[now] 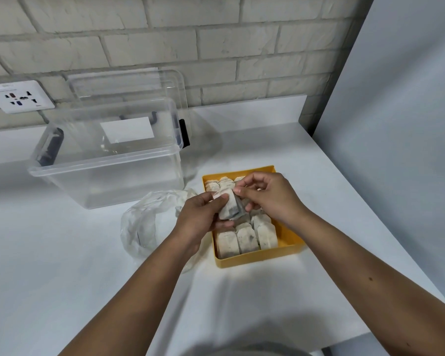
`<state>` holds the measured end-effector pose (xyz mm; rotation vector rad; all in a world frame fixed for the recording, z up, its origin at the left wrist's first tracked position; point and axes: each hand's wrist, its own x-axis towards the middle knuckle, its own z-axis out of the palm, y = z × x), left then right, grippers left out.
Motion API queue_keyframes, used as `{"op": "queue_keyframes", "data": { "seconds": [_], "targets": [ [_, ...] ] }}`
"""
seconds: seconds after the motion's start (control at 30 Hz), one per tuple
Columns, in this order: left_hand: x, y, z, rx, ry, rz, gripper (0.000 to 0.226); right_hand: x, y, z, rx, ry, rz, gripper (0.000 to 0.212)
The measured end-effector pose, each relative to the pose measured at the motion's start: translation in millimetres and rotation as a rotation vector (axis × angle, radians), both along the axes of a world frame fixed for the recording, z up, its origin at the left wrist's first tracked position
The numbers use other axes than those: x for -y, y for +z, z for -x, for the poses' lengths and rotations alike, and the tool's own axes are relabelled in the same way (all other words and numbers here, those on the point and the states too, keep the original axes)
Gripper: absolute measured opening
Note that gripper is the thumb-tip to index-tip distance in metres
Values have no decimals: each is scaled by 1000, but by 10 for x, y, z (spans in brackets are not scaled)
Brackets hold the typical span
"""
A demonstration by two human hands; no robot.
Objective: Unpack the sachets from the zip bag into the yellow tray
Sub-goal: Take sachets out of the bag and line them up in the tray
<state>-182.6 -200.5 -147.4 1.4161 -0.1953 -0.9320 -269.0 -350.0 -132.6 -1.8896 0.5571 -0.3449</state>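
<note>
A yellow tray (288,249) sits on the white counter, with several pale sachets (247,238) packed upright in rows inside it. Just left of the tray lies a crumpled clear zip bag (149,219), its contents hard to make out. Above the tray's left half, my left hand (203,217) grips a small bundle of sachets (229,205) between thumb and fingers. My right hand (270,196) pinches the top edge of that bundle with fingertips curled. Both hands hide the middle rows of the tray.
A large clear plastic storage box (108,160) with dark handles stands behind the bag, its lid (129,83) leaning against the brick wall. A wall socket (19,96) is at the far left. A grey panel (396,124) borders the counter's right side.
</note>
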Motion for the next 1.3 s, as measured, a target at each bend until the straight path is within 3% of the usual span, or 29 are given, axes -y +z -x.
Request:
{"op": "queue_keyframes", "data": {
  "seconds": [0.17,0.47,0.67,1.13,1.2,1.3],
  "targets": [
    [12,-7,13,0,-22,30,17,0,-48,-32,-32,7,79,20],
    [4,-24,-12,33,-34,33,18,39,-13,-18,-22,-23,-138,15],
    [18,-37,-19,20,-22,38,15,74,13,11,-200,87,-211,19],
    [17,-31,-40,83,-45,-13,27,192,147,-4,-60,6,-204,11],
    [13,-27,-58,80,-19,-21,26,304,180,15,-14,-92,-106,11],
    [-10,-19,-82,83,-2,-25,14,549,173,64,-114,-207,377,10]
  ]
}}
